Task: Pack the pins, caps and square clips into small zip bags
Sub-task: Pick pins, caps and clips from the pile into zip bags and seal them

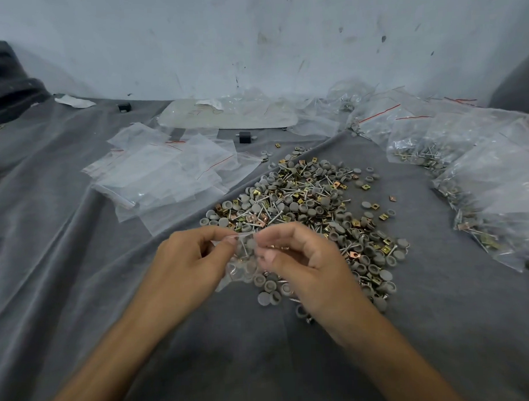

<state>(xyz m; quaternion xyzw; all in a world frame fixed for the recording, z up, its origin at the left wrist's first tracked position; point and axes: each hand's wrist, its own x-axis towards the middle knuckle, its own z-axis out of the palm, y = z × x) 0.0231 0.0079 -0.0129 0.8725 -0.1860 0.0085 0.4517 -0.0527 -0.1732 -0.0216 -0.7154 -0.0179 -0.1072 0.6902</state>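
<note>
A small clear zip bag [243, 262] hangs between my two hands, with a pin and grey caps showing through it. My left hand [189, 258] pinches the bag's top edge on the left. My right hand [299, 257] pinches the same edge on the right. Just beyond my hands a loose heap [305, 205] of grey caps, metal pins and gold and copper square clips lies on the grey cloth [79, 266]. A stack of empty zip bags [163, 174] lies to the left of the heap.
Filled zip bags [481, 174] are piled along the right side. A pale flat board under clear plastic [227, 114] lies at the back by the white wall. Two small black blocks [245, 137] sit on the cloth. Dark fabric [7, 86] is heaped at far left.
</note>
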